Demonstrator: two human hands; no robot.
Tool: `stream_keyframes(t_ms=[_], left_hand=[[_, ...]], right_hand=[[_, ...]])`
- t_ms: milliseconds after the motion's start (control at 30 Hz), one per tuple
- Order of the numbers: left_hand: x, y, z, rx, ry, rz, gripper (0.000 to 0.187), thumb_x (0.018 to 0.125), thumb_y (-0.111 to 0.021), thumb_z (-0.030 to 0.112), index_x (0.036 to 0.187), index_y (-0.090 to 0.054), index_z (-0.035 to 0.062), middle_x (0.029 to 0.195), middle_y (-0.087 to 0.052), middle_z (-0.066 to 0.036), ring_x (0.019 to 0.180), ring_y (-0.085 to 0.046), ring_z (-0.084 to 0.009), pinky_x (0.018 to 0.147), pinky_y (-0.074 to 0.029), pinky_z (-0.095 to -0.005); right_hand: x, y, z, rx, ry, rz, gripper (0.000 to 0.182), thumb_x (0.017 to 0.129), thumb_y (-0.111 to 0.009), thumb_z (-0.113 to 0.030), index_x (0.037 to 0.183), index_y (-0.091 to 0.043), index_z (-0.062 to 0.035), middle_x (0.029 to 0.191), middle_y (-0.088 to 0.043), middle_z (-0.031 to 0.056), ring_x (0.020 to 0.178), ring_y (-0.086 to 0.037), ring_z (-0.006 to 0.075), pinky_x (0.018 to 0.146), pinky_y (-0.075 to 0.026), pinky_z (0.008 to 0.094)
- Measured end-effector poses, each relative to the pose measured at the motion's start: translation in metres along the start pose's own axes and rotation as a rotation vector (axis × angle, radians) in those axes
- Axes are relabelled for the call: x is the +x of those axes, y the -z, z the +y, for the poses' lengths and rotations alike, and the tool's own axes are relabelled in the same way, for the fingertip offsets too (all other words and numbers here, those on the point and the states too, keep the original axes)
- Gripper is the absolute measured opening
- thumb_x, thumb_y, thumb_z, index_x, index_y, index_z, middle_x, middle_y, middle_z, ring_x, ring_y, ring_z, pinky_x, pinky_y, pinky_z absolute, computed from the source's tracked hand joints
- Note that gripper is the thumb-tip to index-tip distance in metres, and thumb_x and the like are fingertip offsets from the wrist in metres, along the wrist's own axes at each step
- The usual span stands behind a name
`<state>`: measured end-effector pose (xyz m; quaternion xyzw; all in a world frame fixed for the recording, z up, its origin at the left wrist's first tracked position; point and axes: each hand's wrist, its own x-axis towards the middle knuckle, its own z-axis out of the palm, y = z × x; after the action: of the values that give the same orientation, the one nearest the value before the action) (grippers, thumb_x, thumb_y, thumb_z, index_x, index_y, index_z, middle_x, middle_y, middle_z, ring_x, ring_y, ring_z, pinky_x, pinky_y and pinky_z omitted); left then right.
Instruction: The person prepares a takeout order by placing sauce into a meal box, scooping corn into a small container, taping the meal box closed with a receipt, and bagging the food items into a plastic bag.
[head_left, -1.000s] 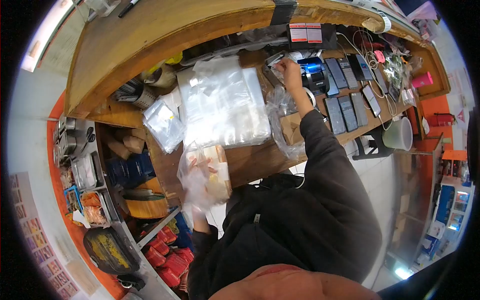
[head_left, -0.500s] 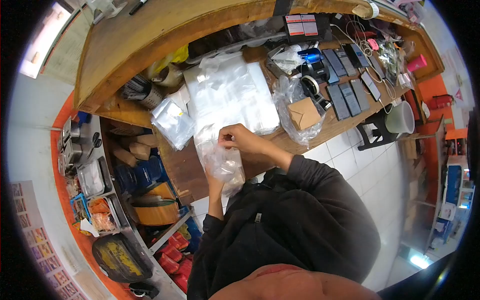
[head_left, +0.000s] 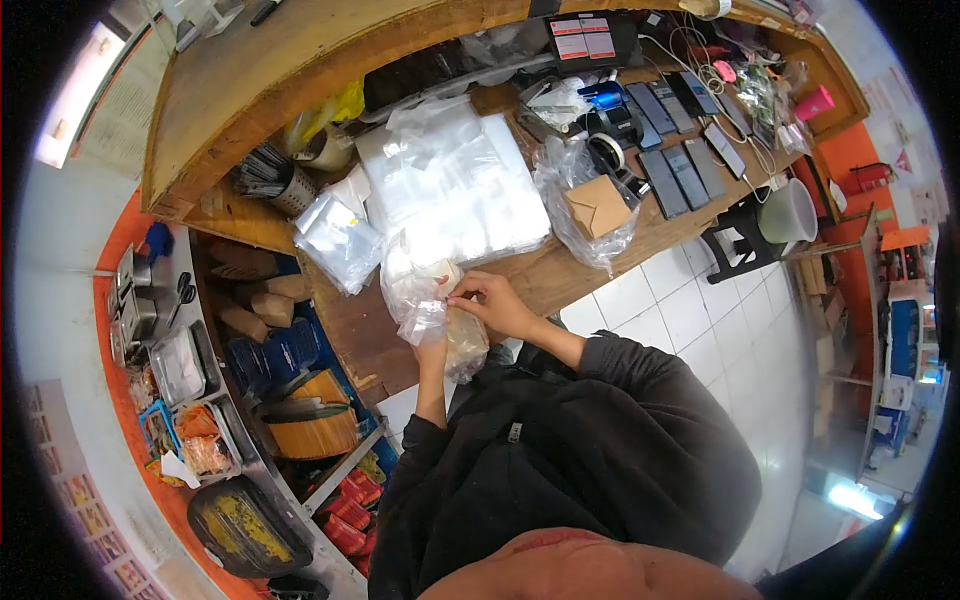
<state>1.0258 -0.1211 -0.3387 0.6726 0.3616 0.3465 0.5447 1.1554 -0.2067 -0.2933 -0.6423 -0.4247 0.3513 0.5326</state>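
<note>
A crumpled clear plastic bag [head_left: 415,300] is between my hands at the table's front edge. My left hand [head_left: 430,347] grips it from below, its fingers mostly hidden behind the film. From the right, my right hand [head_left: 492,303] pinches the bag's edge between thumb and fingertips. More clear plastic [head_left: 465,345], with something pale brown showing through, hangs below the hands. Just beyond lies a broad stack of clear plastic sheets or bags [head_left: 455,190], and a smaller pile of clear bags [head_left: 340,240] sits to its left.
A small brown box [head_left: 598,207] rests on clear plastic right of the stack. Several phones [head_left: 685,175] lie farther right, near a tape roll [head_left: 607,152] and cables. Metal trays [head_left: 180,362] stand on the left counter. A pale bucket [head_left: 788,213] sits on a black stool.
My right hand has shifted lower and now pinches the bag at its right side. The bag stands up higher above my left hand, and the camera view has moved slightly.
</note>
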Motion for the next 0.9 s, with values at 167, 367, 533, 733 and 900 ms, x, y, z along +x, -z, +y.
stream_keyframes(t_ms=[167,367,533,733,900], left_hand=[[0.010,0.003,0.024,-0.132,0.335,0.058,0.023,0.074,-0.061,0.006,0.096,-0.065,0.0013,0.076,-0.062,-0.006,0.065,-0.054,-0.0128,0.065,-0.043,-0.0252],[0.009,-0.013,0.064,0.904,-0.248,-0.284,0.023,0.075,-0.060,0.007,0.096,-0.065,-0.0014,0.083,-0.063,-0.020,0.086,-0.057,-0.0297,0.096,-0.027,-0.0407],[0.008,0.004,0.073,0.931,-0.100,-0.283,0.027,0.071,-0.061,0.007,0.098,-0.067,0.0042,0.091,-0.064,-0.022,0.089,-0.056,-0.0298,0.100,-0.021,-0.0440],[-0.011,-0.006,0.028,-0.173,0.565,0.108,0.024,0.092,-0.057,0.027,0.096,-0.067,0.0055,0.080,-0.059,-0.005,0.076,-0.056,-0.0151,0.068,-0.044,-0.0270],[-0.004,-0.007,0.021,-0.591,0.443,0.391,0.027,0.094,-0.056,0.023,0.106,-0.062,-0.0012,0.084,-0.053,-0.003,0.077,-0.054,-0.0100,0.067,-0.043,-0.0209]], right_hand=[[-0.023,0.016,-0.010,0.012,-0.161,-0.108,0.015,0.084,-0.066,-0.012,0.084,-0.067,0.0030,0.067,-0.061,0.0043,0.060,-0.054,0.0116,0.056,-0.043,0.0246],[-0.027,-0.055,0.016,0.288,-0.423,-0.593,0.017,0.086,-0.062,-0.008,0.100,-0.064,0.0021,0.093,-0.068,0.0083,0.075,-0.066,0.0159,0.066,-0.054,0.0294],[-0.001,-0.082,0.016,1.394,-0.912,-0.253,0.016,0.091,-0.053,-0.010,0.105,-0.060,-0.0040,0.095,-0.065,0.0056,0.081,-0.062,0.0127,0.068,-0.052,0.0286],[-0.010,-0.078,0.037,1.549,-0.938,0.117,0.012,0.095,-0.045,-0.008,0.099,-0.056,-0.0059,0.085,-0.057,0.0002,0.066,-0.049,0.0114,0.063,-0.042,0.0251],[-0.010,-0.070,0.020,1.627,-1.008,0.169,0.015,0.096,-0.035,-0.006,0.089,-0.048,-0.0032,0.073,-0.043,0.0012,0.060,-0.037,0.0117,0.058,-0.038,0.0237]])
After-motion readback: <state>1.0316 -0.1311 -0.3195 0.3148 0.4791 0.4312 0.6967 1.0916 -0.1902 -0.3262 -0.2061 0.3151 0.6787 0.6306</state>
